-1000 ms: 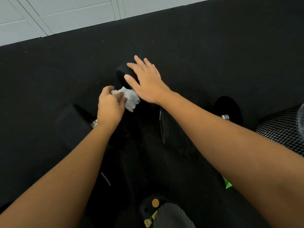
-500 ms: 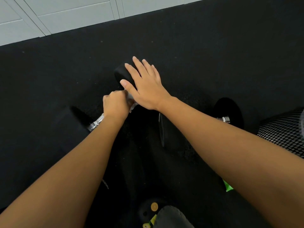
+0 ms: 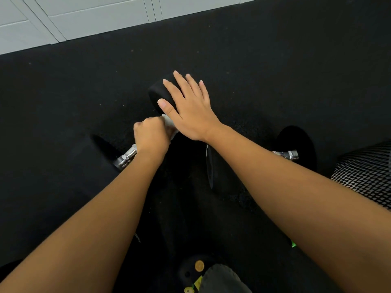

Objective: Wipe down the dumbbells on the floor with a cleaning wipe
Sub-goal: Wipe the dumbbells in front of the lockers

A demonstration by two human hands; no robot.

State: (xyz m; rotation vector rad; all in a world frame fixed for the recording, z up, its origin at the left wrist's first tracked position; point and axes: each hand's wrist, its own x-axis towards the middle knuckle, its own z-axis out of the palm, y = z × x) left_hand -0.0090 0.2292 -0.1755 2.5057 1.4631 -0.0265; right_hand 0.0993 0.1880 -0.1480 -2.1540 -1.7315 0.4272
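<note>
Since a second ago the left hand (image 3: 151, 137) has slid up the bar toward the far head. The white wipe (image 3: 169, 121), then a loose bunch sticking out past the fingers, now shows only as a small edge between the two hands, and more of the chrome handle (image 3: 127, 156) is bare behind the wrist. The dumbbell (image 3: 157, 93) being cleaned lies on the black floor (image 3: 254, 70) with its long axis on a diagonal. Its near head sits low and to the left, dark against the floor, and its far head points up and to the right, away from the person. The left hand is curled into a fist round the handle with the wipe bunched inside its grip, knuckles up. The right hand (image 3: 190, 108) lies flat on the far head, fingers straight and a little spread, the thumb stretched down the head's inner face just above the wipe; it grips nothing. A second dumbbell (image 3: 296, 140) lies to the right, running roughly across the view, its middle hidden under the right forearm. At the right edge stands a black mesh object (image 3: 366, 172). Pale wall panels (image 3: 95, 17) meet the floor along the top.
</note>
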